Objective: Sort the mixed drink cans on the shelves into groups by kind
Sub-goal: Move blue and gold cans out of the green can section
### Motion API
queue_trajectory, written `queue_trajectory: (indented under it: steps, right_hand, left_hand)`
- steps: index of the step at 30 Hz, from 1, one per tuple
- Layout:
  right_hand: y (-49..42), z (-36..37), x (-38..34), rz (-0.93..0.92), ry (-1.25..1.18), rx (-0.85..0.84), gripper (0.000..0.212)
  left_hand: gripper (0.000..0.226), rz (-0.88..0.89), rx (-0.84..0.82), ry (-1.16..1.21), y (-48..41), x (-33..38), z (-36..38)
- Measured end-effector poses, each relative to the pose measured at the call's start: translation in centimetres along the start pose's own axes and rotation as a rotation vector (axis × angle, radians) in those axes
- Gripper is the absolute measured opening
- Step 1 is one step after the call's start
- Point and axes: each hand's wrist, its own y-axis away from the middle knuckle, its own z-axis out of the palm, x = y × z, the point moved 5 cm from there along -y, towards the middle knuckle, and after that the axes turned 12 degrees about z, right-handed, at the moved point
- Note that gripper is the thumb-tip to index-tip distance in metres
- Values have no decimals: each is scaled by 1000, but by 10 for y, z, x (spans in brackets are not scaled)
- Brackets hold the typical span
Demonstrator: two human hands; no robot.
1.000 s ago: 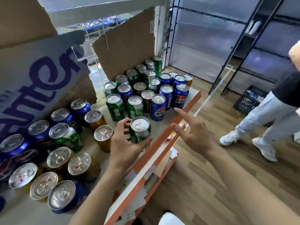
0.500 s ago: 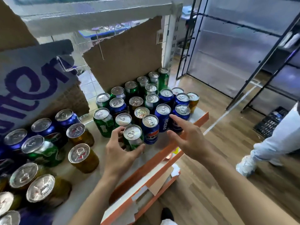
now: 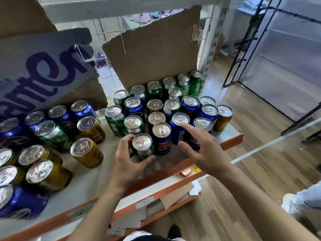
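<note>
My left hand (image 3: pixel 129 160) grips a green can (image 3: pixel 143 146) that stands on the white shelf (image 3: pixel 90 185), at the front of a cluster of green, blue and gold cans. Beside it stand blue Pepsi cans (image 3: pixel 162 138). My right hand (image 3: pixel 203 148) is spread open, its fingers reaching onto another blue Pepsi can (image 3: pixel 178 126); its forefinger touches that can's top rim. To the left, a second cluster mixes gold cans (image 3: pixel 86 152), blue cans and a green can (image 3: pixel 52 134).
Torn cardboard (image 3: pixel 152 49) stands behind the right cluster, and a printed cardboard sheet (image 3: pixel 40 72) leans at the left. An orange rail (image 3: pixel 231 140) edges the shelf front. Another person's legs and shoe (image 3: pixel 298 204) are on the wooden floor at the right.
My left hand has carried the green can forward to the cluster and set it next to the blue cans. My right hand has moved in from the shelf edge onto a blue can.
</note>
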Motion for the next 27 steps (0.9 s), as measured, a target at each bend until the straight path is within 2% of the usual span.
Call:
queue_trajectory:
  steps: [3,10,15,19,24,27]
  right_hand:
    - [0,0,1,-1,-19,8,59]
    - [6,-12,-4,12,-110,23,53]
    - [5,-42,-4,-9,-142,199,41]
    - [-11,-65,14,37,-109,298,39]
    - [-37,-94,52,153,-49,330,46]
    - [-62,-105,78,182,19,288,55]
  left_hand:
    - [86,27,2,-16,0,5,-5]
    - [48,247,74,-43,-19,47,-23]
    - [33,419,120,30,-56,83,-19]
    - [37,422,31,48,-85,95,5]
    - [52,382,-194,-59,-119,107,45]
    - [60,358,-308,-133,-138,111,70]
